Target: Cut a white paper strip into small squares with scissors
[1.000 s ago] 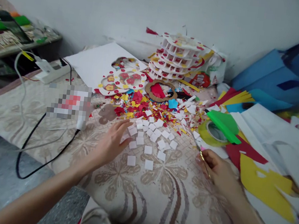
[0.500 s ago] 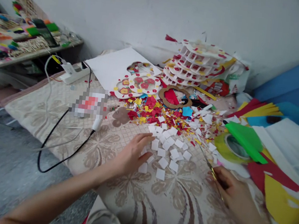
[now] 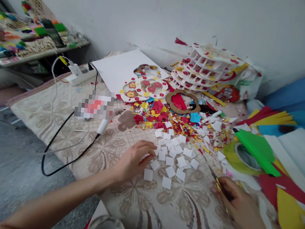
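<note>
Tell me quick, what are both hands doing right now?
Left hand: fingers curled on the white paper squares, gripping nothing clearly.
Right hand: closed on the scissors.

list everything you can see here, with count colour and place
white squares: many, white, on the patterned cloth by the left hand
paper scraps: a heap, red, yellow and white, behind the squares
round frames: a stack, white with red and yellow bits, by the wall
brown ring: one, with a red piece inside, before the stack
white sheet: one, flat, left of the stack
tape roll: one, yellow-green, right
coloured sheets: several, green, red, yellow, blue, right edge
power strip: one, white, left
left hand: fingertips on the squares
right hand: holding scissors
</note>
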Action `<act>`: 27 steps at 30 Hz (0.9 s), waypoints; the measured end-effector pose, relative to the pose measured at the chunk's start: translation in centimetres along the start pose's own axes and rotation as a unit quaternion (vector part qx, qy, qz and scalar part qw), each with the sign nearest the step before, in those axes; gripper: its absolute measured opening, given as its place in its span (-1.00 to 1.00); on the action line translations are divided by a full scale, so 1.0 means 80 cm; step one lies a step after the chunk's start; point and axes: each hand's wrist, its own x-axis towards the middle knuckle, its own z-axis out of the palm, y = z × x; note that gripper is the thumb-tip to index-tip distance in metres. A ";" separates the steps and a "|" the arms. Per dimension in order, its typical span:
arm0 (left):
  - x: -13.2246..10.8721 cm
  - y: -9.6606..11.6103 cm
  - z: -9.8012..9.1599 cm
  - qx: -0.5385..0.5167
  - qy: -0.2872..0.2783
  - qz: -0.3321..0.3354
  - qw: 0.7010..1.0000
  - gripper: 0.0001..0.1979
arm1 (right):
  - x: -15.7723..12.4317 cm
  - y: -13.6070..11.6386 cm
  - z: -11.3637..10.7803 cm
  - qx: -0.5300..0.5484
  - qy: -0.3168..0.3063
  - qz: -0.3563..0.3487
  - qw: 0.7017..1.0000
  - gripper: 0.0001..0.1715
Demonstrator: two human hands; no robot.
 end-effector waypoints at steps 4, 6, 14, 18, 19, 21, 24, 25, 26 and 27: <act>0.000 -0.005 -0.001 -0.013 0.006 0.007 1.000 -0.90 | 0.001 -0.005 0.000 -0.006 0.009 0.001 1.000 -0.66; 0.000 -0.006 -0.001 -0.003 0.006 0.006 1.000 -0.91 | 0.004 0.000 -0.002 -0.006 -0.002 -0.006 1.000 -0.67; -0.002 -0.006 -0.006 0.037 0.008 -0.013 0.999 -0.92 | 0.014 0.027 0.000 -0.011 -0.052 -0.012 0.999 -0.64; -0.003 -0.005 -0.012 0.063 0.011 0.014 0.998 -0.88 | 0.015 0.028 0.001 -0.003 -0.056 -0.003 0.998 -0.63; -0.004 -0.004 -0.015 0.070 0.018 0.021 0.997 -0.89 | 0.015 0.029 0.001 -0.004 -0.057 0.001 0.998 -0.62; -0.009 -0.002 -0.024 0.084 0.034 0.028 0.995 -0.96 | 0.014 0.032 0.001 -0.007 -0.057 0.010 0.998 -0.61; -0.023 -0.005 -0.046 0.118 0.074 0.015 0.990 -0.80 | 0.010 0.036 0.003 -0.006 -0.048 0.019 0.999 -0.61; -0.030 -0.008 -0.056 0.136 0.100 0.008 0.986 -0.80 | 0.008 0.034 0.003 -0.007 -0.036 0.020 0.999 -0.62; -0.037 -0.011 -0.066 0.157 0.128 -0.001 0.979 -0.81 | 0.004 0.032 0.004 -0.013 -0.018 0.017 1.000 -0.64; -0.045 -0.015 -0.076 0.182 0.157 -0.002 0.971 -0.83 | 0.001 0.028 0.004 -0.023 0.006 0.013 1.000 -0.67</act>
